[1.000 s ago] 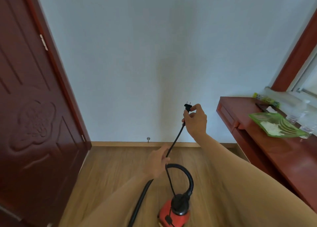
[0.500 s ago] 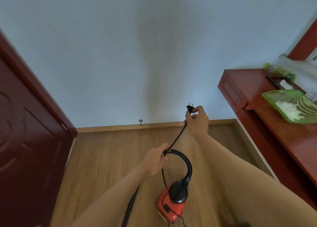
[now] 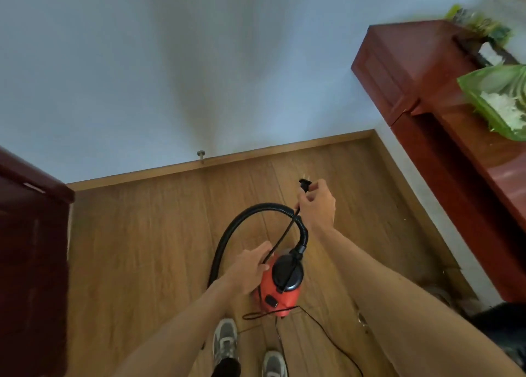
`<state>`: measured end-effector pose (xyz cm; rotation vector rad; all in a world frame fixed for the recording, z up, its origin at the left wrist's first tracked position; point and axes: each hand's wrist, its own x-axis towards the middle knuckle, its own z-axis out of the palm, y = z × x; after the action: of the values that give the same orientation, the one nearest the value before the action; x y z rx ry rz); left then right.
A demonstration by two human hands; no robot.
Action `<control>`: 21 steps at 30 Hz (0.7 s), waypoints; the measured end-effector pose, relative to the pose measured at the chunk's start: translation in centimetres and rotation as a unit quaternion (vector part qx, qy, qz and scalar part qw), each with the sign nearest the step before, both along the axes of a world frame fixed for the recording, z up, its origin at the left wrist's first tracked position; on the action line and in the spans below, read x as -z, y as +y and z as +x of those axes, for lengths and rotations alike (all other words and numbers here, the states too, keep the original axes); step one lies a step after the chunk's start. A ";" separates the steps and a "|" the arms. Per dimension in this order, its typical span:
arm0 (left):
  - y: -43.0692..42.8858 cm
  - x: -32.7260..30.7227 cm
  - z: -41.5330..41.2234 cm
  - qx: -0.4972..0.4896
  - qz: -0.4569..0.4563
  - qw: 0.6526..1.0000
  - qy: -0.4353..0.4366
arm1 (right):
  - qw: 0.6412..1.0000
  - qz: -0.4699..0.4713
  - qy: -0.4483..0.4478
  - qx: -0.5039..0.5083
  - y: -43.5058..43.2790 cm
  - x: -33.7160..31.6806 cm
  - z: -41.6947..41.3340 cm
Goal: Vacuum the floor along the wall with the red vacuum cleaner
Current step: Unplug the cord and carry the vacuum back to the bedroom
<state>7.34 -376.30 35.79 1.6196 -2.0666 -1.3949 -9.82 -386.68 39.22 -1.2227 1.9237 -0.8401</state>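
A small red vacuum cleaner (image 3: 277, 294) with a black top stands on the wooden floor just ahead of my feet. Its black hose (image 3: 256, 210) arches up and over to the left. My right hand (image 3: 317, 206) is closed on the black power cord just below the plug (image 3: 305, 183), which points away from me. My left hand (image 3: 250, 268) grips the same cord (image 3: 281, 238) lower down, right beside the vacuum's left side. More slack cord lies looped on the floor behind the vacuum.
A white wall with a wooden skirting board (image 3: 256, 151) runs across ahead, with a metal door stop (image 3: 201, 154) on it. A dark red door (image 3: 31, 248) stands at the left. A red-brown desk (image 3: 444, 137) with a green bag (image 3: 501, 100) fills the right. My shoes (image 3: 225, 339) are below.
The camera has tilted down, bringing the floor, vacuum and my shoes into view. Both hands have lowered with the cord, and the left hand is now down by the vacuum's body.
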 end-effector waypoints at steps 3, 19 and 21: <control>-0.7 3.4 0.3 0.019 0.023 1.000 0.010 | 0.999 0.034 0.000 0.016 -0.1 3.7 -0.2; 2.9 25.9 -2.6 0.054 0.143 0.988 -0.030 | 0.981 0.158 -0.026 0.111 4.5 27.9 -4.1; 3.8 28.6 -3.2 0.050 0.156 0.986 -0.037 | 0.978 0.173 -0.019 0.111 5.2 30.9 -4.6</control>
<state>4.16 -372.55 7.24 1.7229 -2.0799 -1.7952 -14.47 -381.51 8.34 -0.7901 2.0934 -0.5989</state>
